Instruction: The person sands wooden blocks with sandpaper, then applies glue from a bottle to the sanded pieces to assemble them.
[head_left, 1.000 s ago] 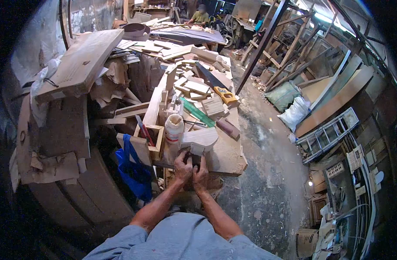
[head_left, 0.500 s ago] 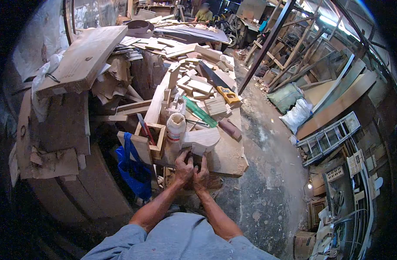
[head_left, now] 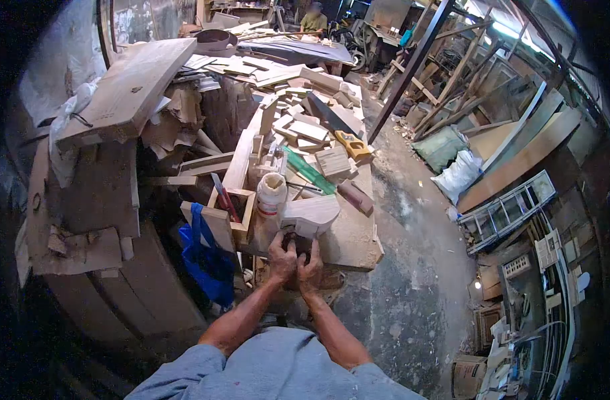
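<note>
Both hands are at the near edge of a cluttered wooden bench (head_left: 355, 248). My left hand (head_left: 282, 259) has its fingers curled at the near side of a pale, curved wooden piece (head_left: 312, 213). Beside it, my right hand (head_left: 310, 267) points its index finger up at the same piece, the other fingers bent. Whether either hand grips anything small between them is hidden in shadow. A white glue bottle (head_left: 272, 195), open at the top, stands just left of the curved piece. A brown sanding block (head_left: 356, 198) lies to its right.
Behind lie a yellow-handled saw (head_left: 352, 144), a green strip (head_left: 310, 170) and many wood offcuts. A blue bag (head_left: 208, 270) hangs at the left by a small wooden box (head_left: 241, 227). A person (head_left: 313, 21) is in the far background.
The camera view has shifted very slightly. Both hands remain at the near side of the curved piece, with only a slight change in finger position.
</note>
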Tool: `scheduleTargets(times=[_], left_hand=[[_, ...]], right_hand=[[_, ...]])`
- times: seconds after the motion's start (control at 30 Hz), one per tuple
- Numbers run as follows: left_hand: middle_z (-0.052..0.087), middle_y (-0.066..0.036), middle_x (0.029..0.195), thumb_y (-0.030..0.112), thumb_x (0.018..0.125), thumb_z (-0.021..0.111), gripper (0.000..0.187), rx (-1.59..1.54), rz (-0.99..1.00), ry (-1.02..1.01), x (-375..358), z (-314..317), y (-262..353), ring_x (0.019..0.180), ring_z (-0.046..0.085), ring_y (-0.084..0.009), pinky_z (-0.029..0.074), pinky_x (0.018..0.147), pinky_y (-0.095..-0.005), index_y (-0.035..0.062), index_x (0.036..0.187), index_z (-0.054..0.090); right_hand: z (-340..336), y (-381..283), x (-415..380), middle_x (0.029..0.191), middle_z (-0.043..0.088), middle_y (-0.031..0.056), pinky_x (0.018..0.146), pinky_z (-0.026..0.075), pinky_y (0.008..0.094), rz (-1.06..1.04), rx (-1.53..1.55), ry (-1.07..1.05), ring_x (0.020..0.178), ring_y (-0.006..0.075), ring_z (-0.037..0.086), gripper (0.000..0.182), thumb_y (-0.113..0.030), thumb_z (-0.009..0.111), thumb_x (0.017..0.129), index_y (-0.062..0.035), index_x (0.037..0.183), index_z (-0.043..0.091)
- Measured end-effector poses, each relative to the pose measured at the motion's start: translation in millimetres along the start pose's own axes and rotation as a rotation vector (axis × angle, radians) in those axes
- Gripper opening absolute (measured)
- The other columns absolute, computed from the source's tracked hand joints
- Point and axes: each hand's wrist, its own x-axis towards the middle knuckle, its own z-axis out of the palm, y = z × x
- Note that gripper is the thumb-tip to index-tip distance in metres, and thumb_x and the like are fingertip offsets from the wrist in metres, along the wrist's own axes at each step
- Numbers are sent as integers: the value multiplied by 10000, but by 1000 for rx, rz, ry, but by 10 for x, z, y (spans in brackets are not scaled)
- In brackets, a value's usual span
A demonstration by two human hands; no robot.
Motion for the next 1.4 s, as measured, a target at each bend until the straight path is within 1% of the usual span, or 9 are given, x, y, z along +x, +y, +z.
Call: scheduleTargets(times=[0.1,0.13,0.3,0.4,0.57,0.83,0.93,1.2,1.4], left_hand=[[705,-118,1013,22,919,570,173,25,1,8,11,-5,-119,930,653,-221,514,851,-362,-9,1078,630],[705,-116,1010,23,918,571,174,16,3,18,20,-8,-157,926,653,-220,515,850,-360,-6,1078,632],[703,-104,1000,26,906,573,183,-7,-4,54,61,20,-319,917,653,-210,520,842,-353,4,1075,641],[703,-103,996,22,905,568,191,16,-13,8,37,-15,-208,915,654,-210,522,838,-354,-2,1079,642],[705,-121,996,13,902,562,214,42,6,36,51,21,-344,920,666,-226,527,840,-356,-14,1097,645],[706,-132,1018,-9,898,558,213,17,-11,26,28,-3,-91,950,666,-242,516,880,-350,-19,1089,652],[705,-145,1009,4,907,568,200,-7,-8,39,37,23,-219,941,659,-259,502,873,-362,-30,1085,654],[709,-159,965,6,912,560,195,16,13,21,25,13,-152,900,664,-259,513,836,-379,-41,1079,649],[716,-170,1017,-2,910,553,235,71,-11,-21,14,-20,-23,938,669,-252,514,868,-364,-47,1114,659]], right_hand=[[87,126,9,1311,564,359,1023,466,479,-85,22,67,1187,507,574,547,-124,549,912,77,1415,470],[106,154,12,1305,567,361,1020,468,480,-118,28,95,1183,507,577,545,-121,553,909,78,1410,474],[78,123,14,1308,569,357,1009,477,481,-33,2,45,1178,494,589,553,-110,555,901,74,1416,472],[65,100,11,1311,571,350,1007,478,479,-39,12,48,1173,495,591,560,-108,550,901,67,1426,464],[114,214,27,1332,560,343,1016,472,470,-117,30,75,1184,494,584,572,-108,544,901,59,1439,448],[141,263,27,1353,542,347,1032,456,479,-147,-45,102,1213,499,563,593,-129,540,900,68,1449,432],[173,286,29,1357,538,351,1052,442,478,-96,11,79,1231,499,552,601,-140,548,897,77,1445,433],[156,245,26,1368,534,348,1075,428,468,-126,12,108,1256,490,538,599,-151,555,899,76,1442,442],[117,191,15,1388,522,343,1082,421,469,-67,31,66,1273,483,530,594,-165,555,908,87,1434,447]])
